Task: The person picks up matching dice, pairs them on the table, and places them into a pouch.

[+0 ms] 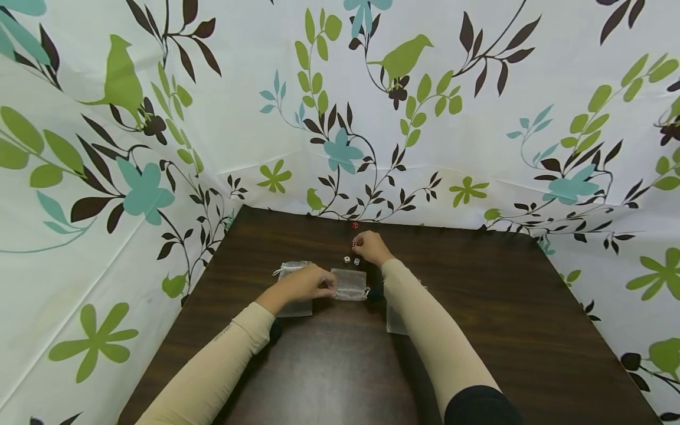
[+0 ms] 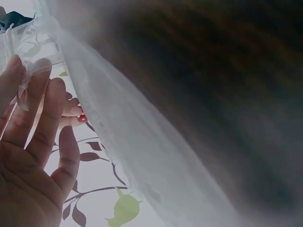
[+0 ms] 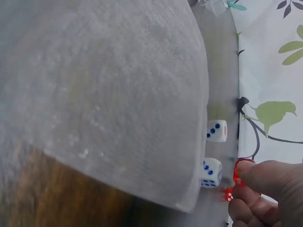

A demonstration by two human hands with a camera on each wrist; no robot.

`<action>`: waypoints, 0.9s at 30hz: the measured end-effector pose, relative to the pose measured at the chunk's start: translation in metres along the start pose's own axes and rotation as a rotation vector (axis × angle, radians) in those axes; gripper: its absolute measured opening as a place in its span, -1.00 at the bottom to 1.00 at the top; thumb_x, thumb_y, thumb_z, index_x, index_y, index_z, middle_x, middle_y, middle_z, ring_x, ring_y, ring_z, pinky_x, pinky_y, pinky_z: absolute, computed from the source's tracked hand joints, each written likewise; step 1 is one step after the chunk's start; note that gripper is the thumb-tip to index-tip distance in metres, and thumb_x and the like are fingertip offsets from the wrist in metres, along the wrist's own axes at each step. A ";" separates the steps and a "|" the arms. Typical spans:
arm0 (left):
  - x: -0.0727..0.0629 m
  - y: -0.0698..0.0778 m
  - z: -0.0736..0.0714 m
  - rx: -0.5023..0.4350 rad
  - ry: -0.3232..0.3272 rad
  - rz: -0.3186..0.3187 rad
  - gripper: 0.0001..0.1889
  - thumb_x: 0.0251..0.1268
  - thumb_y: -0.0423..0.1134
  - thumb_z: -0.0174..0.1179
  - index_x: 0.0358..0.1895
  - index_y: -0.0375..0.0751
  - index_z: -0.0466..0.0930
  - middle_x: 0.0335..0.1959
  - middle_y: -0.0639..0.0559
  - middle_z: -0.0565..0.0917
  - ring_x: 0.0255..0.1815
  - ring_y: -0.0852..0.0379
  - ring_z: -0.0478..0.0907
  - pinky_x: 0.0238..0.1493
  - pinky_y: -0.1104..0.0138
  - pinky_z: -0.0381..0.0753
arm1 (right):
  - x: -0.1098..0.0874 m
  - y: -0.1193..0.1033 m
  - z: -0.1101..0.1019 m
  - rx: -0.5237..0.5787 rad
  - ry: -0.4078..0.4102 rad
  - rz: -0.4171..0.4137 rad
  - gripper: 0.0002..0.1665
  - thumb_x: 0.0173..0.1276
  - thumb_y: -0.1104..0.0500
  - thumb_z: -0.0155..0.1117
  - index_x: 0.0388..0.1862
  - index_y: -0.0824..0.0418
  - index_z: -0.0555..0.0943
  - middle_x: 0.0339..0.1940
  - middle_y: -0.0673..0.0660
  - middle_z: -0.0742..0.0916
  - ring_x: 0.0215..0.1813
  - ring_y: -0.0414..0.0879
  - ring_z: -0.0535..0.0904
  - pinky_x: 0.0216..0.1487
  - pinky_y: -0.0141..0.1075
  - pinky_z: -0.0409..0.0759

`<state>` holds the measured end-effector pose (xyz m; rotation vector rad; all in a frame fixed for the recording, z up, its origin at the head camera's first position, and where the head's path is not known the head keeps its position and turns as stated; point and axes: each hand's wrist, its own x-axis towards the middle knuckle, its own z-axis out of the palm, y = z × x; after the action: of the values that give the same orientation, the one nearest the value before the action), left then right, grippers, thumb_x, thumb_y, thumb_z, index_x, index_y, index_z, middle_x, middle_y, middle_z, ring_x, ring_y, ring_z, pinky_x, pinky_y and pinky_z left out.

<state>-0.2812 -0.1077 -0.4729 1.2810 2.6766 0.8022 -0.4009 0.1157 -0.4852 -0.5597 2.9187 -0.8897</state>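
My right hand (image 1: 375,248) pinches a red die (image 3: 237,173) between thumb and fingers, near the table's far edge. A second red die (image 1: 355,225) lies just beyond it. Two white dice with dark pips, one (image 1: 347,260) left of the other (image 1: 356,261), sit between that hand and the middle pouch. My left hand (image 1: 305,284) pinches the left end of this sheer white drawstring pouch (image 1: 350,283); the left wrist view has white ribbon (image 2: 26,85) between thumb and index finger. Below the left hand lies another sheer pouch (image 1: 295,309), partly covered.
A third sheer pouch (image 1: 396,321) lies partly hidden under the right forearm. The dark wood table (image 1: 340,366) meets a white patterned cloth (image 1: 239,118) at the back and sides. Pale blurred fabric (image 3: 109,94) fills much of the right wrist view.
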 end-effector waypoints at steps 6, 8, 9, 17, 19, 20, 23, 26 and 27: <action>-0.001 -0.001 0.000 -0.007 0.003 0.006 -0.88 0.29 -0.18 0.40 -0.37 0.00 0.65 -0.41 0.27 0.68 -0.32 0.37 0.62 -0.20 0.42 0.62 | 0.001 0.001 0.005 -0.012 -0.031 0.013 -0.89 0.37 0.31 0.38 -0.18 0.33 0.75 -0.25 0.19 0.78 -0.16 0.03 0.68 -0.07 -0.12 0.64; -0.001 -0.001 0.001 -0.011 0.003 0.006 -0.89 0.29 -0.18 0.40 -0.36 0.00 0.65 -0.41 0.27 0.68 -0.33 0.38 0.62 -0.21 0.42 0.62 | 0.001 0.001 0.007 -0.018 -0.050 0.021 -0.88 0.37 0.30 0.38 -0.17 0.33 0.76 -0.24 0.18 0.78 -0.15 0.03 0.68 -0.07 -0.12 0.64; -0.002 -0.001 0.001 -0.011 0.002 0.005 -0.89 0.29 -0.18 0.40 -0.36 0.01 0.65 -0.40 0.27 0.68 -0.33 0.38 0.62 -0.21 0.42 0.62 | 0.001 0.001 0.007 -0.020 -0.060 0.025 -0.87 0.37 0.30 0.38 -0.15 0.33 0.76 -0.23 0.19 0.79 -0.14 0.04 0.69 -0.06 -0.12 0.64; -0.003 -0.001 0.003 0.013 -0.008 -0.021 -0.87 0.29 -0.14 0.40 -0.37 0.06 0.63 -0.41 0.31 0.67 -0.33 0.41 0.60 -0.19 0.39 0.62 | -0.001 0.002 0.008 -0.005 -0.087 0.037 -0.81 0.37 0.30 0.39 -0.08 0.35 0.75 -0.16 0.22 0.79 -0.06 0.07 0.69 0.01 -0.09 0.64; -0.002 -0.002 0.002 0.011 -0.006 -0.016 -0.87 0.29 -0.14 0.40 -0.37 0.05 0.63 -0.41 0.31 0.66 -0.33 0.40 0.60 -0.18 0.39 0.62 | 0.000 0.003 0.007 -0.008 -0.088 0.033 -0.80 0.36 0.29 0.39 -0.08 0.35 0.75 -0.16 0.21 0.79 -0.06 0.06 0.69 0.02 -0.10 0.63; -0.002 -0.002 0.002 0.008 -0.005 -0.013 -0.87 0.29 -0.15 0.40 -0.38 0.04 0.63 -0.41 0.30 0.67 -0.33 0.40 0.60 -0.18 0.39 0.62 | 0.000 0.003 0.007 -0.008 -0.087 0.032 -0.79 0.36 0.28 0.40 -0.07 0.35 0.74 -0.15 0.21 0.79 -0.05 0.06 0.69 0.03 -0.10 0.63; -0.002 -0.001 0.002 0.005 -0.003 -0.011 -0.87 0.29 -0.15 0.40 -0.38 0.04 0.63 -0.41 0.31 0.67 -0.34 0.41 0.60 -0.20 0.40 0.61 | 0.000 0.005 0.005 -0.001 -0.085 0.027 -0.72 0.36 0.26 0.41 -0.01 0.38 0.72 -0.12 0.23 0.79 -0.02 0.07 0.69 0.06 -0.10 0.63; -0.003 -0.001 0.001 0.007 -0.005 -0.016 -0.86 0.30 -0.15 0.40 -0.38 0.04 0.63 -0.42 0.31 0.66 -0.34 0.41 0.59 -0.20 0.40 0.61 | -0.002 0.006 0.002 0.029 -0.077 0.036 -0.66 0.36 0.25 0.40 0.05 0.40 0.69 -0.07 0.28 0.77 0.03 0.10 0.68 0.08 -0.08 0.62; -0.003 -0.001 0.001 0.008 -0.006 -0.018 -0.86 0.30 -0.15 0.40 -0.38 0.04 0.63 -0.42 0.31 0.66 -0.34 0.41 0.59 -0.20 0.40 0.61 | -0.002 0.007 0.001 0.037 -0.072 0.039 -0.65 0.37 0.25 0.40 0.07 0.40 0.68 -0.05 0.28 0.77 0.04 0.11 0.68 0.09 -0.08 0.62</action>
<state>-0.2795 -0.1098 -0.4748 1.2570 2.6854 0.7857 -0.4012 0.1213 -0.4900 -0.5196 2.8330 -0.8970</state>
